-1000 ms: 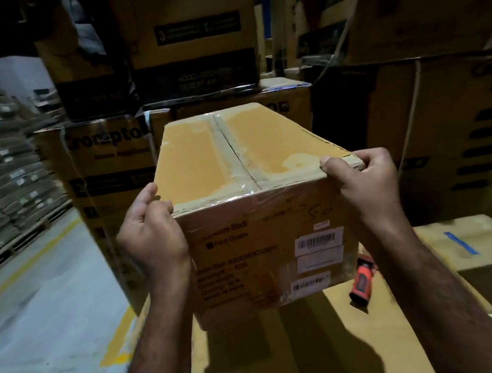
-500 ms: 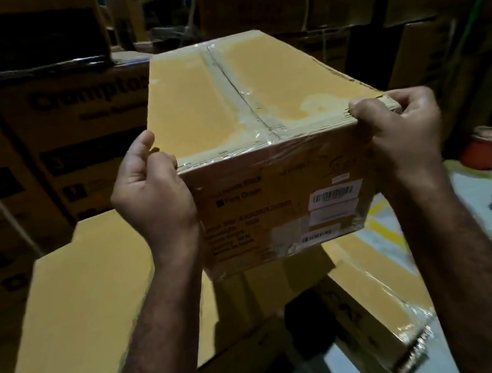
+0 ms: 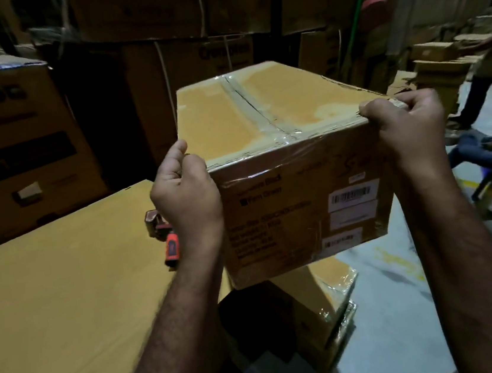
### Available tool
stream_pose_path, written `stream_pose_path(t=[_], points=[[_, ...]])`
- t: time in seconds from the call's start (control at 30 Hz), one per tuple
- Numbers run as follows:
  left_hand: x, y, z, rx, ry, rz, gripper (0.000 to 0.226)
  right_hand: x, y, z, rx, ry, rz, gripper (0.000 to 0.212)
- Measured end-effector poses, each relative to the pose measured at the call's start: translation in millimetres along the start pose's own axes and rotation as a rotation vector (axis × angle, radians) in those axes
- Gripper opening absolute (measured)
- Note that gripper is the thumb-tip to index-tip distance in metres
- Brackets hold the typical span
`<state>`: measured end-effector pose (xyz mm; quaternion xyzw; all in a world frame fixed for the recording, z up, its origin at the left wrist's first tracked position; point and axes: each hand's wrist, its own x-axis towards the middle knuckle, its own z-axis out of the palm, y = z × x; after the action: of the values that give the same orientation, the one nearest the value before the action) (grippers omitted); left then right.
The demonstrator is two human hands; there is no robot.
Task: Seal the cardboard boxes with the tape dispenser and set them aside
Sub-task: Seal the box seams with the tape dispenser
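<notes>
Since half a second ago the view is swinging round the carried box [image 3: 281, 157], and the tape dispenser [image 3: 166, 238] is showing again. Across the left half of the frame a big flat carton [image 3: 66, 301] is lying, with the dispenser resting near its right edge, orange handle toward the viewer, partly hidden behind the left wrist. The left hand [image 3: 185, 190] is gripping the box's near left corner, thumb raised, fingers curled against the side. The box, its top seam taped, is hanging in the air at centre frame above a lower wrapped carton [image 3: 323, 297]. The right hand [image 3: 407, 126] is clutching the near right top corner, fingers curled over it. At the right edge another person [image 3: 484, 70] is standing.
</notes>
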<state>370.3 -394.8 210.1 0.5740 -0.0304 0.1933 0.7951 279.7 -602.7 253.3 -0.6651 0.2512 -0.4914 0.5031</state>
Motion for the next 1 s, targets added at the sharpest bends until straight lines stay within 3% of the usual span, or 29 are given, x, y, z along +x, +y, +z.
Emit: stream_pose_path(t=[0.37, 0.53, 0.67, 1.0], points=[[-54.8, -111.1, 160.2, 0.126, 0.074, -0.066, 0.037, 170.6, 156.5, -50.4, 0.024, -0.131, 0.096, 0.032], [-77.5, -170.3, 206.8, 0.195, 0.007, -0.220, 0.041, 232.5, 234.2, -60.0, 0.008, -0.259, 0.116, 0.039], [-118.0, -226.8, 220.5, 0.233, -0.029, -0.345, 0.041, 247.5, 308.5, -65.9, 0.044, -0.317, 0.227, 0.025], [-175.5, -338.8, 187.6, 0.399, 0.024, -0.396, 0.041, 225.5, 472.0, -55.2, 0.017, -0.547, 0.484, 0.034]])
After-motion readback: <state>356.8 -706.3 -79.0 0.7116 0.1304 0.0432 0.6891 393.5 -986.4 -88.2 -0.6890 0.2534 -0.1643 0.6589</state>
